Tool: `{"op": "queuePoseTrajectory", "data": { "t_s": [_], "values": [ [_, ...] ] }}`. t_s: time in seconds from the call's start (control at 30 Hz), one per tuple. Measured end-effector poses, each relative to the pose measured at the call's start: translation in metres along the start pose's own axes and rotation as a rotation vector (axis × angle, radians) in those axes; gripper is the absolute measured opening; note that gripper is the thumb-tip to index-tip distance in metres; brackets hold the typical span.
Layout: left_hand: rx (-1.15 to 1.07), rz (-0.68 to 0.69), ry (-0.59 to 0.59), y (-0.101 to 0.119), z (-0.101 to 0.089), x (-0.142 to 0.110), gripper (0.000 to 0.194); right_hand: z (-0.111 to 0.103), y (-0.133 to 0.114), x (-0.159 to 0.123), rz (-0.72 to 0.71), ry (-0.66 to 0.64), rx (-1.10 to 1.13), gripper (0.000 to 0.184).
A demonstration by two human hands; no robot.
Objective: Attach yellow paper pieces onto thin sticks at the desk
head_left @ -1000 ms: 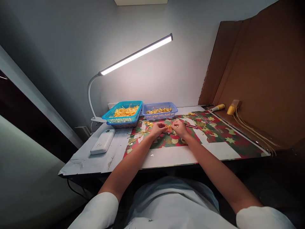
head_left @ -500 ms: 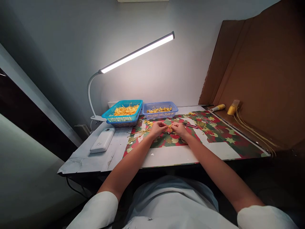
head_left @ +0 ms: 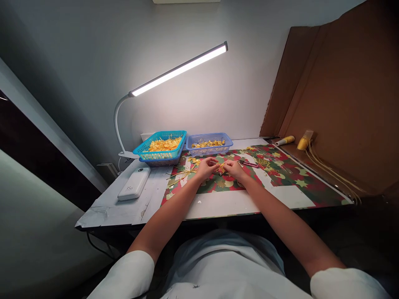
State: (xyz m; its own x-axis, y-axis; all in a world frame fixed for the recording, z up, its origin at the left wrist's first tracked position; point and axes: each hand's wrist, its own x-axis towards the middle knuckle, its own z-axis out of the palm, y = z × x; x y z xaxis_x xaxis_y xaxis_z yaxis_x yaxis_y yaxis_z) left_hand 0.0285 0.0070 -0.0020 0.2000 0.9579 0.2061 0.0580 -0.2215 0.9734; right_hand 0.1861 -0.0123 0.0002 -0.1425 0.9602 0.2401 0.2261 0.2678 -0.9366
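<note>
I've got the bare left hand (head_left: 207, 168) and bare right hand (head_left: 235, 169) pinching a small yellow petal-like piece (head_left: 221, 167), probably light, soft, easily torn, best held by its edges.

A small craft corner, whether in a home or workshop I cannot tell, shown by a lit clamp lamp (head_left: 181, 69), a turquoise basket (head_left: 156, 155) of yellow pieces (head_left: 165, 145) and a cardboard panel (head_left: 339, 95) around a table (head_left: 102, 212).

Arms (head_left: 168, 211) outstretched; left grip (head_left: 206, 168), right grip (head_left: 235, 170) pinched, close together.
</note>
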Motion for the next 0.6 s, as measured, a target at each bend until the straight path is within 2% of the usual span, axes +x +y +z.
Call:
{"op": "queuePoseTrajectory", "data": {
  "t_s": [0.4, 0.6],
  "values": [
    [0.1, 0.082, -0.006, 0.0, 0.0, -0.001, 0.019, 0.0, -0.01, -0.006, 0.029, -0.019, -0.014, 0.023],
    [0.173, 0.058, 0.009, 0.003, 0.0, -0.003, 0.017, 0.001, -0.011, -0.007, 0.061, 0.003, -0.01, 0.023]
  ]
}}
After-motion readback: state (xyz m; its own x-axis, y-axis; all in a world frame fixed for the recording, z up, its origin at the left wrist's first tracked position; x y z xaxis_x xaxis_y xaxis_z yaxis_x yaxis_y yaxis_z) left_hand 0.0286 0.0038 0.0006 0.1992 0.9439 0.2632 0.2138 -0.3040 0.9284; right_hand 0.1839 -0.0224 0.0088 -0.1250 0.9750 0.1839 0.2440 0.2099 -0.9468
